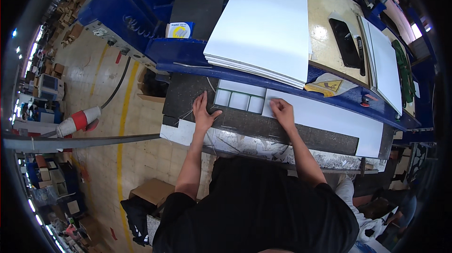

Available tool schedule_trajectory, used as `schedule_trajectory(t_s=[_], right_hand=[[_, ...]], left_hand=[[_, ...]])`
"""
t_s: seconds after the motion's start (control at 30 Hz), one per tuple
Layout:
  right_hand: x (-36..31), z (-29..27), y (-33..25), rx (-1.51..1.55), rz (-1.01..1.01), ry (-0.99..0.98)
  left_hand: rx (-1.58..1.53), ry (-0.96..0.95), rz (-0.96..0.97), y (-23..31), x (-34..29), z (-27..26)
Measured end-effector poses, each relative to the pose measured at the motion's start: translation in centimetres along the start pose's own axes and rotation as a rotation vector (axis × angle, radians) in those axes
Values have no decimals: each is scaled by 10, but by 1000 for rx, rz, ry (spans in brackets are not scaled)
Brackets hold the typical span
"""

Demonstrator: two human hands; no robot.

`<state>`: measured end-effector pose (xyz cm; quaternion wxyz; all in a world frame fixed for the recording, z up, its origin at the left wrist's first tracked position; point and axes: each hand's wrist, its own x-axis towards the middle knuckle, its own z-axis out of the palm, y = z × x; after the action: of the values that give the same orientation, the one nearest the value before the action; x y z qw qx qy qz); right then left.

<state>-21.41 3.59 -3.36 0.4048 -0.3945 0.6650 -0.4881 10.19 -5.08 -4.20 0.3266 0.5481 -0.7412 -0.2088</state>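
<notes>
White sheet (329, 119) — smooth, matt, apparently paper; worktop (249, 120) — rough, scuffed; phone (344, 41) glossy.

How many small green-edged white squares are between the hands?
3, in one row: left white square, middle white square, and right white square nearest the right hand.

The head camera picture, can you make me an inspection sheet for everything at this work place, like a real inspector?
Surface: dark work surface, with a scuffed white front edge.
Job's things: green-edged frame showing three white cells; long white sheet to its right.
Clutter: stack of white sheets, black phone, small box.
Hands: left hand left of the frame, fingers spread; right hand curled at the white sheet, grip unclear.
Cables: dark cable leading to a red-and-white connector.
Surroundings: yellow floor line, open cardboard box.
</notes>
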Motion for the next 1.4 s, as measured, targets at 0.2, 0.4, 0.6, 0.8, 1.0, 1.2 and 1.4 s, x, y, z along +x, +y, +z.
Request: schedule_trajectory(t_s=[0.2, 0.4, 0.6, 0.8, 1.0, 1.2, 1.4], right_hand=[[2, -46, -74, -88, -179, 140], [31, -40, -130, -181, -322, 174], [-9, -53, -117, -71, -27, -139], [-94, -36, -24, -841, -227, -89], [-134, -3, -17, -873, -276, 32], [-137, -7, -30, -903, -239, 55], [-141, -23, -29, -907, -245, 57]], left_hand=[[-103, -125, -19, 29, -90, 19], [24, -109, 34, 67, -76, 50], [-14, -43, 136, 85, -54, 50], [129, -20, 172, 81, -42, 57], [60, -108, 255, 78, -43, 27], [-15, -91, 264, 84, -46, 29], [31, -66, 240, 104, -54, 37]])
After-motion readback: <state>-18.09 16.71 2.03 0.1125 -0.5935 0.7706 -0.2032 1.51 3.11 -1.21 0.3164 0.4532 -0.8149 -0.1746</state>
